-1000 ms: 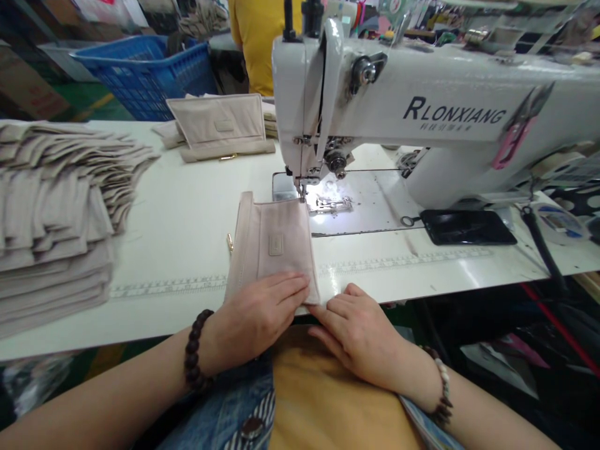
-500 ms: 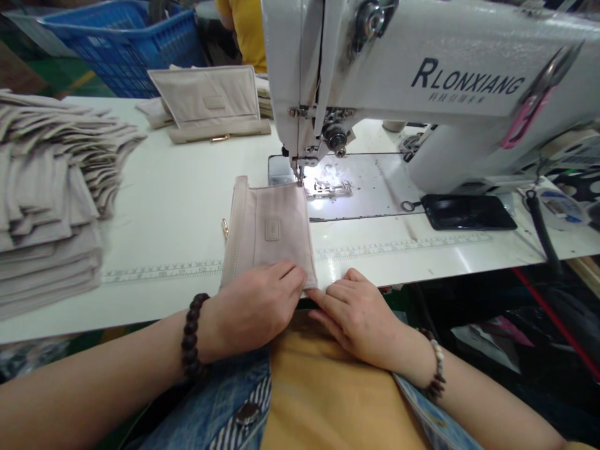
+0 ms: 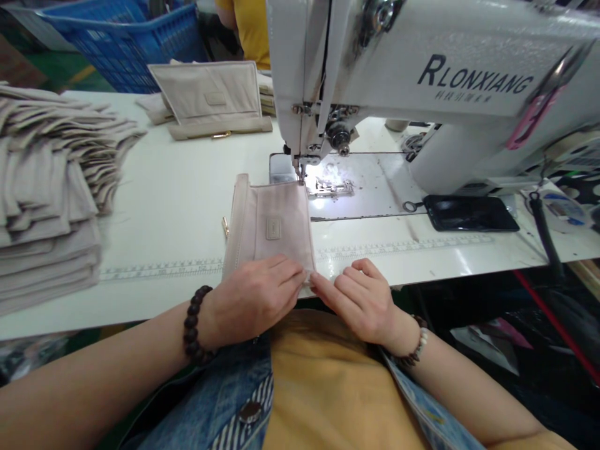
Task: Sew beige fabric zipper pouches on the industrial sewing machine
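Note:
A beige fabric pouch with a small stitched label and a gold zipper pull lies on the table, its far right corner under the presser foot of the sewing machine. My left hand grips the pouch's near edge, fingers bent together over it. At the near right corner, my right hand has its thumb and forefinger pinched at the edge, the other fingers curled. The left palm hides part of the near edge.
Stacked beige fabric pieces fill the table's left side. Another pouch leans at the back, before a blue basket. To the right lie a phone and pink-handled snips. A person in yellow is behind.
My right hand has shifted slightly up at the pouch's near corner, its fingers more curled. My left hand has moved slightly with the edge. The pouch stays under the presser foot.

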`<state>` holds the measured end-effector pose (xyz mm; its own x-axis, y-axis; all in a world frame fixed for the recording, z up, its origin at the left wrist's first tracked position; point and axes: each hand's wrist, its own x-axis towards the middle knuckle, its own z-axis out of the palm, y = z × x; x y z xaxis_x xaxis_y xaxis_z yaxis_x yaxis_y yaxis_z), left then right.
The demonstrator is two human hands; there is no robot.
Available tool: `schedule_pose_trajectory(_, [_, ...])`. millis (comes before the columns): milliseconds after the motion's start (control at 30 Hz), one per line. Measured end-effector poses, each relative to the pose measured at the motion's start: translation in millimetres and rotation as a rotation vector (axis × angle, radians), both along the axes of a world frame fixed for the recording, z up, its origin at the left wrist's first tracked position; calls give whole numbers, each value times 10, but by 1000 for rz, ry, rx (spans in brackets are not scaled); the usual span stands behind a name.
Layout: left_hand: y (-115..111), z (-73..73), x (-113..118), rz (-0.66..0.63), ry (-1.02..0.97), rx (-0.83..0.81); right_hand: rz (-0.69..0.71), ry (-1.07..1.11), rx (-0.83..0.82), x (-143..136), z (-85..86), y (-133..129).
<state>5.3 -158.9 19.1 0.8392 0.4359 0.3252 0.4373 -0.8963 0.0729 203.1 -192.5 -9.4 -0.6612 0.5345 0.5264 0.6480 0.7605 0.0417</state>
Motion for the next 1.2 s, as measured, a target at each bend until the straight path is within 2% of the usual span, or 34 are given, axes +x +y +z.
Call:
schedule_pose_trajectory(133, [9,3,-8,15,-42,-41,88,-37,71,-5,78,114])
schedule_pose_trajectory(233, [18,23,-15,30,-64,-89,105,-52,102,24,118,148])
schedule_pose_trajectory(500, [32,33,-38,69,-132,-161,-53,104,-74,-50,-42,21])
schedule_pose_trajectory(667, [25,30,-49,57,-143,-184,-143,248,-129,-113,-57,16])
schedule_pose_trajectory(767, [19,34,-44,62,-159,-192,-108,269,-123,-103,-56,25])
schedule_pose_trajectory(933, [6,18,-35,80,-170,-179,24,185,-44,-67,-82,7])
schedule_pose_trajectory(1200, [-68,20,-24,31,-64,19,75,170,9,-79,-19,-9])
